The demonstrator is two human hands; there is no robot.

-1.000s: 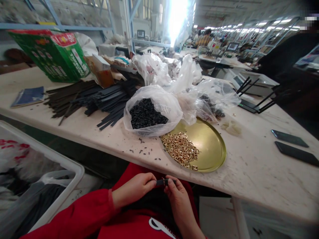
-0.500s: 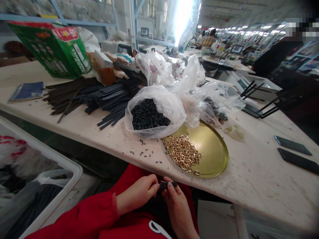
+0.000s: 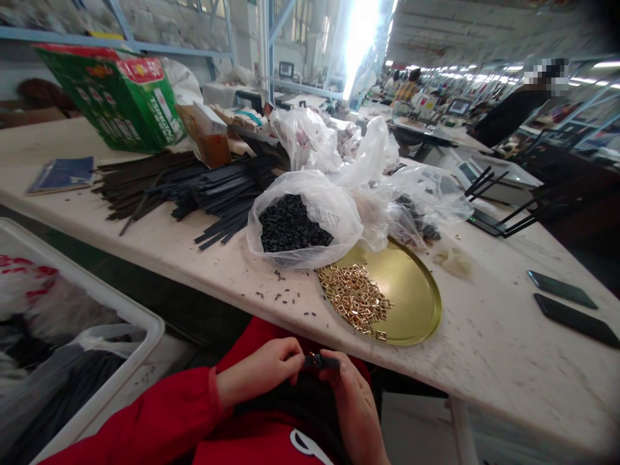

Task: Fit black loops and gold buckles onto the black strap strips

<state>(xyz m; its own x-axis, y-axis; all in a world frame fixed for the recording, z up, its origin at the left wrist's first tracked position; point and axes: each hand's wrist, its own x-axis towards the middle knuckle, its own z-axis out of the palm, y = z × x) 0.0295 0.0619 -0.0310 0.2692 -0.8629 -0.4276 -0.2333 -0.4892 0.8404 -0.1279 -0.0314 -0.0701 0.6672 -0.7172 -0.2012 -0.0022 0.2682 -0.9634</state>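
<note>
A short black strip [image 3: 329, 363] with a small gold-coloured glint near its middle is held between both hands, above my lap. My left hand [image 3: 272, 368] pinches its left end, fingers curled. The fingers of my right hand [image 3: 352, 394] are closed round the right end. Just beyond the hands, a round gold tray [image 3: 411, 290] on the table bears a heap of small gold buckles [image 3: 356, 298]. To its left an open plastic bag [image 3: 346, 223] holds many small black pieces [image 3: 290, 226]. Long black strips [image 3: 227, 194] lie farther left.
Two phones [image 3: 564, 289] lie on the table [image 3: 489, 349] at right, near a black device with antennas [image 3: 487, 221]. A green box [image 3: 123, 106] and a blue booklet [image 3: 62, 175] are at left. A white bin [image 3: 155, 329] stands below. A person [image 3: 513, 113] is in the background.
The camera view has shifted slightly. My right hand's fingers have turned and now cover more of the strip's right end, while my left hand still pinches the other end.
</note>
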